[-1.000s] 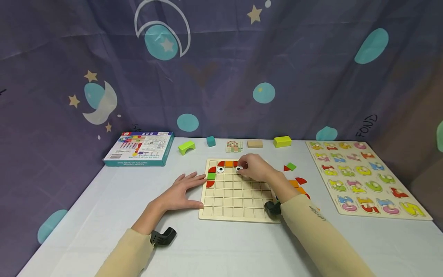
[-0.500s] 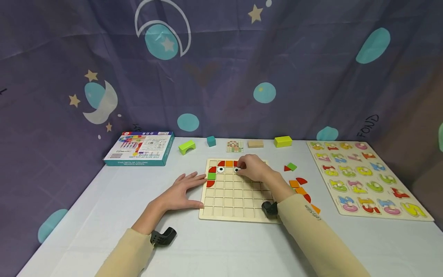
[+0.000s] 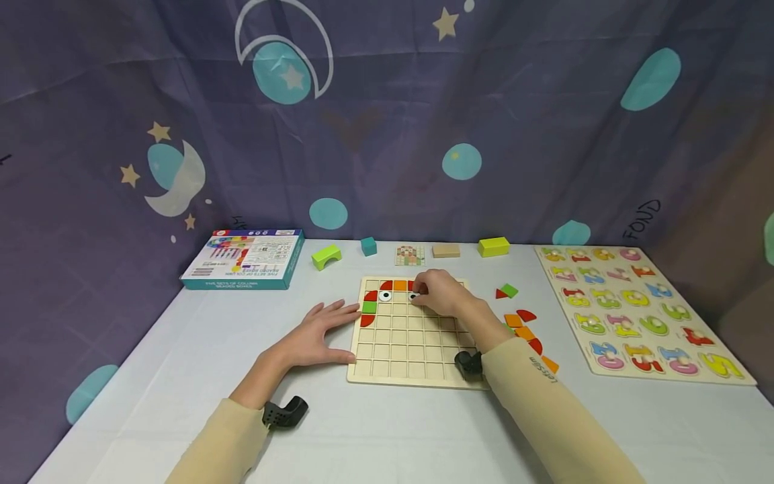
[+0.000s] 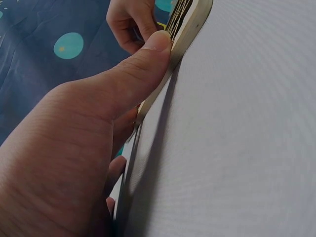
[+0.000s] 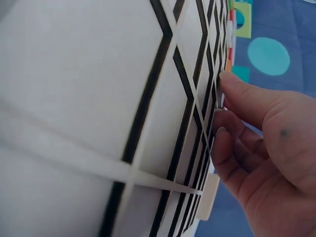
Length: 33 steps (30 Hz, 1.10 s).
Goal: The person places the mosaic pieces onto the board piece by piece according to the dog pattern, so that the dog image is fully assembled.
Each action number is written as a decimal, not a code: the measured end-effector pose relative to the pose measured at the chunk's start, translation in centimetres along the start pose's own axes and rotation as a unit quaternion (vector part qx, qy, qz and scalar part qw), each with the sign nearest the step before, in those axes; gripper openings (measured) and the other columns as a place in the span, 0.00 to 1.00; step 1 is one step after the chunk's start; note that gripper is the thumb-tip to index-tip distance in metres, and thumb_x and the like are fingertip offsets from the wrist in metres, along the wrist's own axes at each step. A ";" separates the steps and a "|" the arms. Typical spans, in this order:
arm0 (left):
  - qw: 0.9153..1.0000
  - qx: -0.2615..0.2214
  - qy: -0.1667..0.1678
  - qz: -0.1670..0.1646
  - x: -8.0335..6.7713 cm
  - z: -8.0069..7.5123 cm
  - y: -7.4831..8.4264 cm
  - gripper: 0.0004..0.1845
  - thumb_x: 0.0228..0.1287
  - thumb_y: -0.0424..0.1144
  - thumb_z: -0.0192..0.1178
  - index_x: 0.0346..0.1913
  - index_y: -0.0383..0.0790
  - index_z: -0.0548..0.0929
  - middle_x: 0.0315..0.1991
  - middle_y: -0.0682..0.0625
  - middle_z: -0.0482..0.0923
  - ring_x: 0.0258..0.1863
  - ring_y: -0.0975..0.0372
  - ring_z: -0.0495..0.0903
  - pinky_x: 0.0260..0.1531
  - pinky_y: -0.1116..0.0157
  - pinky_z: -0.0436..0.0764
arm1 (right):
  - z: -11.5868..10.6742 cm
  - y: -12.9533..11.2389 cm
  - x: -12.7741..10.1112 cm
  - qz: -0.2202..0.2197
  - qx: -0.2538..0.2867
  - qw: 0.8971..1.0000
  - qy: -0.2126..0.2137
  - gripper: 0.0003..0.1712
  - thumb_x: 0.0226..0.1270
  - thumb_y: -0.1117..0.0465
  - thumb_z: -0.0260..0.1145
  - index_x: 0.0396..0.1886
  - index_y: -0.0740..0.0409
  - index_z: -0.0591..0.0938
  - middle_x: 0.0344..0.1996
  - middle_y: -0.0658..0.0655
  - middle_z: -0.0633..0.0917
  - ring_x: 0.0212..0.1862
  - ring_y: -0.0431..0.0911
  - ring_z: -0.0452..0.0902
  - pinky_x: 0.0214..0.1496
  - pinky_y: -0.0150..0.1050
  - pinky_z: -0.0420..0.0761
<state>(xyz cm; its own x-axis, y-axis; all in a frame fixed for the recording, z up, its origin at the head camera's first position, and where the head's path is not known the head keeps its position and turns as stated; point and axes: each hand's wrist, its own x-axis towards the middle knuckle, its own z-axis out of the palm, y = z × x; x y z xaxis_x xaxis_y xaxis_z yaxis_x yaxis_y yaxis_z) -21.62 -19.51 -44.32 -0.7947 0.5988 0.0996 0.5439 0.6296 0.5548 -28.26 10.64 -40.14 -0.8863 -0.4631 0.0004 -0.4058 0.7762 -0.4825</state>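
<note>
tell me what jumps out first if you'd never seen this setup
The wooden grid board at the table's middle, with red, orange and green pieces and an eye tile along its top-left cells. The right hand has its fingers on a second eye tile there, while the left hand lies flat against the board's left edge. To the right sits a bright number puzzle.

Pale wooden grid board (image 3: 411, 349), red, orange, green tiles (image 3: 369, 307), purple star-and-moon backdrop (image 3: 375, 114)

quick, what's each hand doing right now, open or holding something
Left hand: open, flat on the table, thumb against the grid board edge.
Right hand: fingers curled, pinching an eye tile on the board.
</note>
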 end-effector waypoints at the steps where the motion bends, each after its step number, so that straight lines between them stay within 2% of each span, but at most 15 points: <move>1: 1.000 -0.001 0.000 0.000 0.0 0.0 0.0 0.46 0.53 0.59 0.74 0.73 0.43 0.73 0.76 0.52 0.63 0.78 0.50 0.50 0.74 0.43 0.40 | 0.0 0.0 0.0 0.000 0.001 1.000 0.000 0.08 0.66 0.63 0.73 0.38 0.62 0.84 0.30 0.53 0.81 0.33 0.46 0.74 0.40 0.41 0.78; 8: 1.000 -0.004 -0.001 0.001 0.0 0.0 0.0 0.46 0.54 0.60 0.74 0.73 0.44 0.73 0.76 0.52 0.63 0.78 0.50 0.50 0.74 0.43 0.40 | -0.1 0.1 0.0 -0.008 0.010 1.000 0.001 0.08 0.66 0.64 0.73 0.39 0.63 0.84 0.31 0.53 0.82 0.33 0.46 0.75 0.40 0.41 0.79; 15: 1.000 -0.005 0.001 0.004 0.0 0.1 -0.1 0.46 0.54 0.60 0.74 0.73 0.43 0.73 0.76 0.51 0.63 0.78 0.50 0.50 0.74 0.42 0.40 | -1.3 1.1 -0.8 -0.006 0.047 0.999 0.005 0.12 0.68 0.63 0.71 0.45 0.65 0.83 0.32 0.54 0.81 0.33 0.47 0.74 0.38 0.42 0.77; 24: 1.000 -0.001 0.001 0.001 0.0 0.1 -0.1 0.46 0.54 0.60 0.74 0.73 0.43 0.72 0.76 0.52 0.63 0.78 0.50 0.50 0.74 0.42 0.40 | -4.4 5.1 -3.0 0.015 0.052 0.998 0.030 0.12 0.70 0.64 0.68 0.48 0.67 0.82 0.36 0.57 0.82 0.39 0.51 0.78 0.42 0.44 0.80; 29: 1.000 -0.002 -0.002 0.000 0.0 0.1 0.0 0.46 0.54 0.60 0.74 0.73 0.42 0.72 0.76 0.52 0.63 0.78 0.50 0.50 0.74 0.42 0.40 | -5.8 8.0 -4.7 0.049 0.063 0.996 0.035 0.12 0.70 0.64 0.68 0.47 0.69 0.82 0.35 0.58 0.81 0.34 0.49 0.77 0.36 0.41 0.80; 33: 1.000 0.001 -0.003 0.001 0.1 0.0 0.0 0.46 0.54 0.60 0.74 0.73 0.43 0.72 0.76 0.52 0.63 0.78 0.50 0.50 0.74 0.42 0.40 | -6.6 9.6 -5.7 0.085 0.056 0.994 0.030 0.12 0.70 0.64 0.68 0.46 0.69 0.82 0.35 0.59 0.81 0.35 0.51 0.76 0.38 0.42 0.80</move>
<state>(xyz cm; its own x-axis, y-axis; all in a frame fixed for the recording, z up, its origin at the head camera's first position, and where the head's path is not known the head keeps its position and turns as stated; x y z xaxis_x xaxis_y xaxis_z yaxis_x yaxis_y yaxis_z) -21.64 -19.45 -44.36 -0.7920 0.6030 0.0949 0.5456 0.6294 0.5533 -28.58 23.50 -38.98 -0.9531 -0.3002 -0.0385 -0.2247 0.7871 -0.5745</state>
